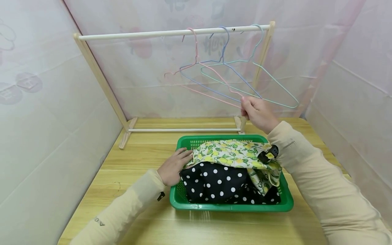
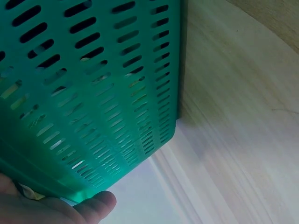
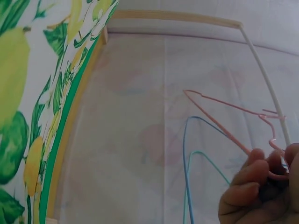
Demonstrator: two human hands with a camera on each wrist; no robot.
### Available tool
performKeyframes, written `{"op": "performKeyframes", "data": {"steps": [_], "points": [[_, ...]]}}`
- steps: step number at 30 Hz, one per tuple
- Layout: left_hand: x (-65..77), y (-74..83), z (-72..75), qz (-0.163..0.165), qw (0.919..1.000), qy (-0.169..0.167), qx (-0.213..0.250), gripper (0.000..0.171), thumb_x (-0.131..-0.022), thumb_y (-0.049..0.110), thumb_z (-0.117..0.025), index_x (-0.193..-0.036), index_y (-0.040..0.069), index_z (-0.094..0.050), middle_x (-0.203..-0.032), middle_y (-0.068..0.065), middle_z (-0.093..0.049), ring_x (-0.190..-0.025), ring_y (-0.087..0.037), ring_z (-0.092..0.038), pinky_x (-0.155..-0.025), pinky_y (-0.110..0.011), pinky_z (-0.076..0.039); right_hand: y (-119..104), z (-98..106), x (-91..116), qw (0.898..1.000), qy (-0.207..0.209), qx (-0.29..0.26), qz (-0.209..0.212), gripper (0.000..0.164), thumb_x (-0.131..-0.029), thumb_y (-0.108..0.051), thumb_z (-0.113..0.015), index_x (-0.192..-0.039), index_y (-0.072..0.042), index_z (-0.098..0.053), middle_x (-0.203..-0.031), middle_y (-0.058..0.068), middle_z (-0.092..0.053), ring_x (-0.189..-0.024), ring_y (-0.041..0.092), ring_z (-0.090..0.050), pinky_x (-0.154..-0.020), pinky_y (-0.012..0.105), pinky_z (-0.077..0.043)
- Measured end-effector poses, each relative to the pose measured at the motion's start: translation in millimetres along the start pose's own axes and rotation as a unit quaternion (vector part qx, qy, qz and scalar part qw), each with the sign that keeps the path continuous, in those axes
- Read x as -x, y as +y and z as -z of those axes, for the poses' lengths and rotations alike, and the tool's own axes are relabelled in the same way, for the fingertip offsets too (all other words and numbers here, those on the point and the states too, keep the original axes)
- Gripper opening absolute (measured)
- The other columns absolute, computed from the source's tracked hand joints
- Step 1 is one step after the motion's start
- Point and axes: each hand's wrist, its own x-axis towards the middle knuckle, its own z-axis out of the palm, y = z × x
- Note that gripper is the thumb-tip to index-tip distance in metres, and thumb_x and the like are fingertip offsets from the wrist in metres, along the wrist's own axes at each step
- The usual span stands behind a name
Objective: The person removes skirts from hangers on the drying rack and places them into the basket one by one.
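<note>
My right hand [image 1: 258, 112] pinches the right end of a pink wire hanger [image 1: 196, 47], whose hook is over the rack's white rail [image 1: 137, 35]. Behind it hang a blue hanger [image 1: 223, 56] and a mint-green hanger [image 1: 275, 80]. Below, a green plastic basket [image 1: 229, 207] holds lemon-print fabric [image 1: 232, 153] lying over black fabric with white dots [image 1: 214, 180]. At the basket's left rim rests my left hand [image 1: 174, 166], its fingers extended over the edge and touching the fabric. Slotted basket wall [image 2: 103, 93] fills much of the left wrist view.
The wooden rack's left post [image 1: 102, 81] and lower white bar [image 1: 183, 130] stand at the back of the wood-grain table [image 1: 147, 149]. Pale printed curtains [image 1: 39, 136] enclose the back and sides.
</note>
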Motion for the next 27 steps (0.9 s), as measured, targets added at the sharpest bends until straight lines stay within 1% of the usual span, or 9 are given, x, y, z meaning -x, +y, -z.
{"op": "performKeyframes", "data": {"steps": [4, 7, 9, 13, 16, 20, 22, 24, 27], "points": [[0.2, -0.9, 0.1, 0.001, 1.0000, 0.002, 0.002, 0.043, -0.100, 0.021, -0.043, -0.137, 0.001, -0.050, -0.146, -0.018, -0.041, -0.138, -0.039, -0.030, -0.112, -0.046, -0.027, 3.4, -2.1, -0.5, 0.998, -0.050, -0.027, -0.023, 0.041, -0.104, -0.038, -0.036, -0.097, -0.002, -0.053, -0.086, 0.016, -0.058, -0.070, 0.028, -0.053, -0.061, 0.032, -0.048], [-0.2, -1.5, -0.3, 0.005, 1.0000, 0.001, 0.002, 0.044, -0.100, 0.021, -0.042, -0.138, 0.001, -0.050, -0.147, -0.017, -0.041, -0.138, -0.038, -0.029, -0.112, -0.045, -0.026, 5.0, -1.2, 1.2, 0.995, -0.083, -0.028, -0.038, 0.036, -0.104, -0.037, -0.038, -0.111, -0.003, -0.049, -0.093, 0.015, -0.057, -0.077, 0.030, -0.055, -0.065, 0.033, -0.051], [-0.4, -1.6, -0.9, 0.007, 1.0000, 0.001, 0.001, 0.044, -0.101, 0.023, -0.042, -0.138, 0.002, -0.049, -0.147, -0.017, -0.040, -0.138, -0.038, -0.029, -0.112, -0.045, -0.026, 6.4, 0.9, 3.7, 0.994, -0.098, -0.024, -0.046, 0.038, -0.104, -0.037, -0.038, -0.120, -0.003, -0.047, -0.096, 0.015, -0.057, -0.079, 0.031, -0.055, -0.068, 0.034, -0.052], [-0.7, -1.3, -1.5, 0.010, 1.0000, -0.001, 0.000, 0.045, -0.102, 0.026, -0.040, -0.139, 0.002, -0.049, -0.147, -0.017, -0.040, -0.139, -0.037, -0.028, -0.113, -0.044, -0.025, 11.0, 8.7, 12.4, 0.990, -0.122, -0.011, -0.069, 0.049, -0.103, -0.040, -0.039, -0.136, -0.004, -0.038, -0.104, 0.018, -0.057, -0.084, 0.028, -0.059, -0.076, 0.040, -0.052], [-1.2, -1.0, -1.4, 0.009, 1.0000, -0.001, -0.003, 0.046, -0.102, 0.027, -0.040, -0.139, 0.002, -0.048, -0.147, -0.017, -0.040, -0.139, -0.038, -0.029, -0.113, -0.044, -0.025, 17.9, 17.3, 21.3, 0.988, -0.133, 0.001, -0.082, 0.054, -0.102, -0.043, -0.038, -0.141, -0.006, -0.033, -0.109, 0.018, -0.057, -0.088, 0.026, -0.061, -0.081, 0.043, -0.052], [-1.5, -0.9, -1.0, 0.009, 1.0000, 0.002, -0.004, 0.046, -0.102, 0.028, -0.040, -0.139, 0.001, -0.048, -0.147, -0.017, -0.041, -0.138, -0.038, -0.029, -0.113, -0.044, -0.025, 30.2, 28.8, 35.5, 0.988, -0.139, 0.022, -0.063, 0.051, -0.103, -0.039, -0.039, -0.139, -0.004, -0.038, -0.110, 0.017, -0.057, -0.088, 0.025, -0.061, -0.080, 0.040, -0.053], [-1.4, -0.7, -0.9, 0.011, 0.9999, 0.002, -0.003, 0.047, -0.103, 0.030, -0.040, -0.139, 0.001, -0.048, -0.147, -0.017, -0.041, -0.138, -0.038, -0.029, -0.113, -0.043, -0.024, 37.2, 33.5, 43.6, 0.987, -0.146, 0.052, -0.039, 0.046, -0.104, -0.035, -0.040, -0.137, -0.002, -0.043, -0.110, 0.014, -0.058, -0.089, 0.023, -0.060, -0.078, 0.037, -0.053], [-1.5, -0.4, -1.1, 0.012, 0.9999, 0.002, -0.003, 0.048, -0.103, 0.032, -0.040, -0.139, 0.001, -0.048, -0.147, -0.017, -0.041, -0.138, -0.038, -0.029, -0.113, -0.043, -0.024, 43.5, 36.9, 53.3, 0.985, -0.147, 0.089, -0.023, 0.043, -0.103, -0.034, -0.043, -0.134, -0.004, -0.049, -0.110, 0.009, -0.060, -0.093, 0.020, -0.059, -0.079, 0.035, -0.051], [-1.7, 0.6, -1.8, 0.015, 0.9999, 0.001, -0.004, 0.049, -0.103, 0.033, -0.040, -0.140, 0.002, -0.048, -0.147, -0.016, -0.040, -0.139, -0.037, -0.029, -0.114, -0.043, -0.023, 53.7, 40.0, 69.6, 0.978, -0.155, 0.142, 0.004, 0.040, -0.101, -0.033, -0.050, -0.130, -0.006, -0.054, -0.114, 0.006, -0.061, -0.101, 0.021, -0.057, -0.083, 0.040, -0.050]]}}
